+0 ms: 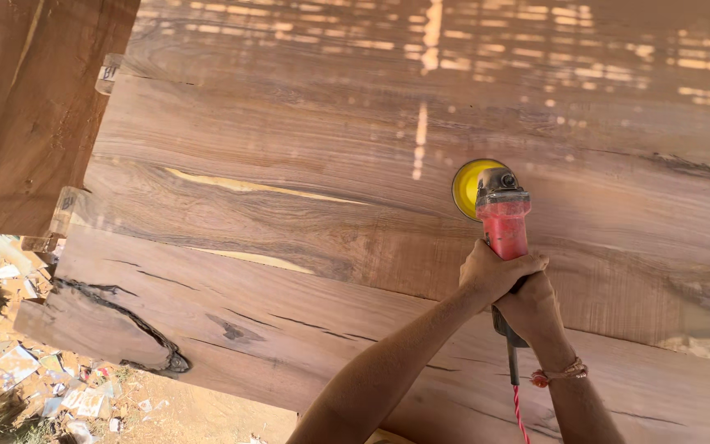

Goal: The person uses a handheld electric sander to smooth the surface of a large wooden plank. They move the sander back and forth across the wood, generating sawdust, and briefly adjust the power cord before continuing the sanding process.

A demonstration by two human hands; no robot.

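left hand (499,273): wrapped round red sander (503,226) body
right hand (532,311): gripping sander rear
disc (468,186): yellow, flat on wood slab (289,247)

Wide wooden slabs (306,205) with streaked brown grain, dark cracks and a dusty, matt face. A sander (499,218) with a red plastic body, grey metal head and yellow disc. Twisted red cord (519,411).

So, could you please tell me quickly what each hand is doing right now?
Left hand: closed around the red angle grinder with yellow sanding disc.
Right hand: closed on the same grinder's rear handle.
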